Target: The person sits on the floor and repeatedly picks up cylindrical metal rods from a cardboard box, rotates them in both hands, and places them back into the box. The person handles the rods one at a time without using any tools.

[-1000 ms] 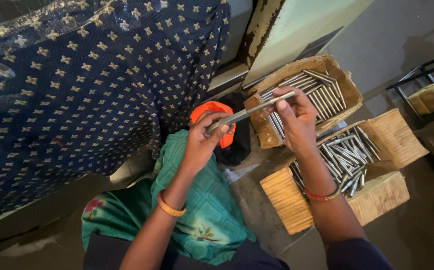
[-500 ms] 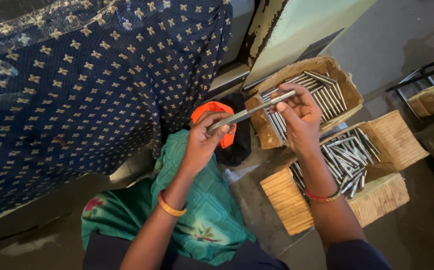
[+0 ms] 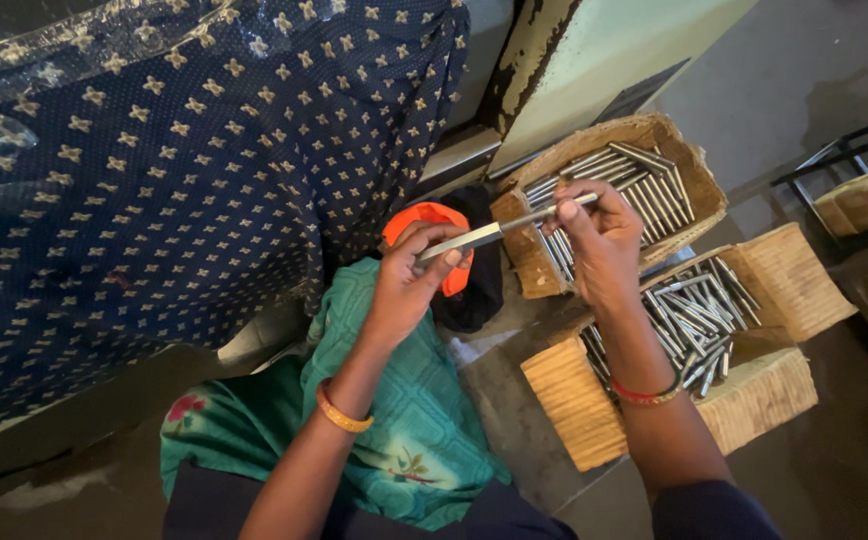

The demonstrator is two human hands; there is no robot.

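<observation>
**Rod held at both ends, centre frame**

Head view: The long grey metal rod (image 3: pixel 499 230) lies centre frame, its long axis rising from lower left to upper right. The left hand (image 3: pixel 409 285) is clamped on its lower-left end; the right hand (image 3: pixel 599 240) pinches its upper-right end. Behind the rod, upper right, sits a cardboard box of metal pins (image 3: pixel 699 190).

Two cardboard boxes (image 3: pixel 574 400) (image 3: pixel 689 165), two bangles (image 3: pixel 342 412) (image 3: pixel 646 395)
</observation>
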